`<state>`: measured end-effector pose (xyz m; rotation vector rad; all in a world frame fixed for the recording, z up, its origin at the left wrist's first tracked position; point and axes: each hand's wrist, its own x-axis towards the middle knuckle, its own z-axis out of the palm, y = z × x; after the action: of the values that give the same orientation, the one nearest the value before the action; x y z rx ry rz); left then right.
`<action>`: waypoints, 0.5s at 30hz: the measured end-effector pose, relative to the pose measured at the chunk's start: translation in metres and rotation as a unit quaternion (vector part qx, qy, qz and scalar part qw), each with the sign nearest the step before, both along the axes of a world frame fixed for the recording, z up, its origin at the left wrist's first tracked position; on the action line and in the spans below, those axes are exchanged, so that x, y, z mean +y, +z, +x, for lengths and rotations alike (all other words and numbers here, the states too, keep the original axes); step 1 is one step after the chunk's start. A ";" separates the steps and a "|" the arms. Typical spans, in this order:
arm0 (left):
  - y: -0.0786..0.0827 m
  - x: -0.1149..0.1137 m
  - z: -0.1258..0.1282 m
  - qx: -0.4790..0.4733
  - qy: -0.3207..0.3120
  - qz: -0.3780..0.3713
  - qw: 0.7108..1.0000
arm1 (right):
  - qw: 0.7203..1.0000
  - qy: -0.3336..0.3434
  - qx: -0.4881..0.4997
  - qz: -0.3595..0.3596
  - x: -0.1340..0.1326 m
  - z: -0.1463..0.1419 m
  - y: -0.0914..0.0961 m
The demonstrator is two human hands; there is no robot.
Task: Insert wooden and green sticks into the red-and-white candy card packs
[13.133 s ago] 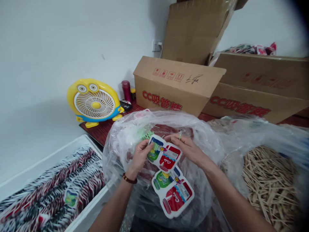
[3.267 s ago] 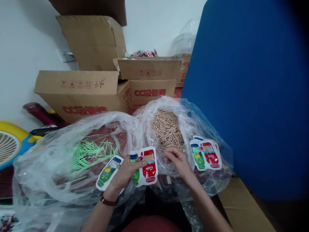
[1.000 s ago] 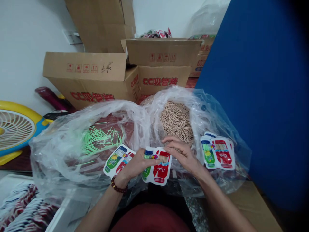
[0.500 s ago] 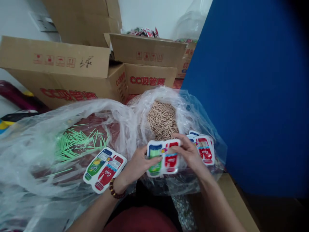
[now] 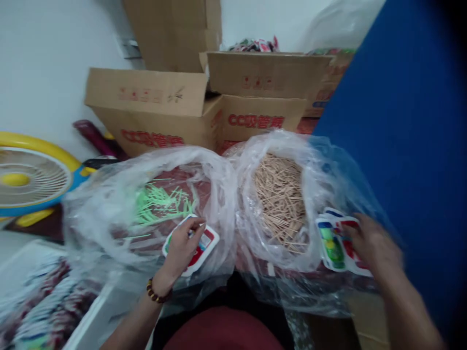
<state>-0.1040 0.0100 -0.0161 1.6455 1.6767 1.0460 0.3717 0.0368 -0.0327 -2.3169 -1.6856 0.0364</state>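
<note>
While the right hand (image 5: 379,245), pinch unclear, touches cards (image 5: 332,248) stacked at four o'clock, seemingly done, the left hand (image 5: 180,248) curls fingers over another card (image 5: 210,242) at seven; loose tan sticks (image 5: 280,194) remain.

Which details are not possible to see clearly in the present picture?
Head view:
Left packet: partly hidden by the left hand.
Right packets: overlap and the right hand hide how many there are.
Right hand's grip: blurred, unclear.
Fan: cut off by the picture's left edge.
Flap: handwriting too blurred.
</note>
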 end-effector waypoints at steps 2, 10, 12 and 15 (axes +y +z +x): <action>-0.008 -0.006 -0.035 0.079 0.066 0.024 0.994 | 0.997 0.014 -0.032 0.071 0.001 -0.016 0.004; -0.022 -0.014 -0.070 0.329 0.121 -0.054 0.935 | 0.861 0.452 0.174 0.155 0.038 -0.238 0.039; -0.023 -0.011 -0.064 0.337 0.116 -0.057 0.933 | 0.832 0.526 0.160 0.076 0.052 -0.300 0.040; -0.027 -0.007 -0.059 0.319 0.119 -0.071 0.938 | 0.827 0.552 0.102 -0.007 0.074 -0.379 0.042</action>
<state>-0.1634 0.0032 -0.0427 1.8327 2.3500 0.4832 -0.0071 0.1111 0.0095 -0.9717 -2.5995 0.4916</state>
